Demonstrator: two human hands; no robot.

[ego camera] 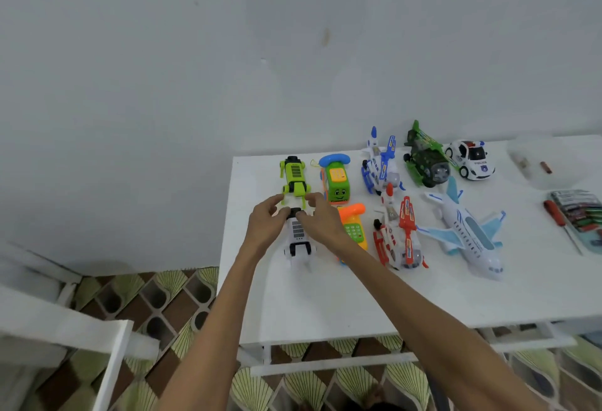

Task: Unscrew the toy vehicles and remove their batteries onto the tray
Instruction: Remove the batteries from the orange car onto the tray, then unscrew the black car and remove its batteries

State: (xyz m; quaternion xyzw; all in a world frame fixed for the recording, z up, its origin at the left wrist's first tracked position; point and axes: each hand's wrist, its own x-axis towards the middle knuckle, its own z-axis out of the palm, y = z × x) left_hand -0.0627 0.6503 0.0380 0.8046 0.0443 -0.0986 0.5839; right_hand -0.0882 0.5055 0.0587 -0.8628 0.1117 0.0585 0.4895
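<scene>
A white robot-dog toy (298, 243) lies at the table's left, behind a green one (294, 179). My left hand (268, 220) and my right hand (317, 215) both grip the white toy's black head end, fingers curled round it. Further right lie a green phone car (335, 182), an orange phone car (353, 228), a blue-white helicopter (381, 166), a red-white helicopter (399, 238), a green plane (425, 158), a police car (472, 159) and a white airliner (465, 231). A clear tray (534, 179) at far right holds two small battery-like pieces.
A red-handled screwdriver (558, 218) and a pack of batteries (581, 212) lie at the table's right edge. The white table (325, 306) stands against a grey wall. White furniture (65, 313) stands at left over a patterned floor.
</scene>
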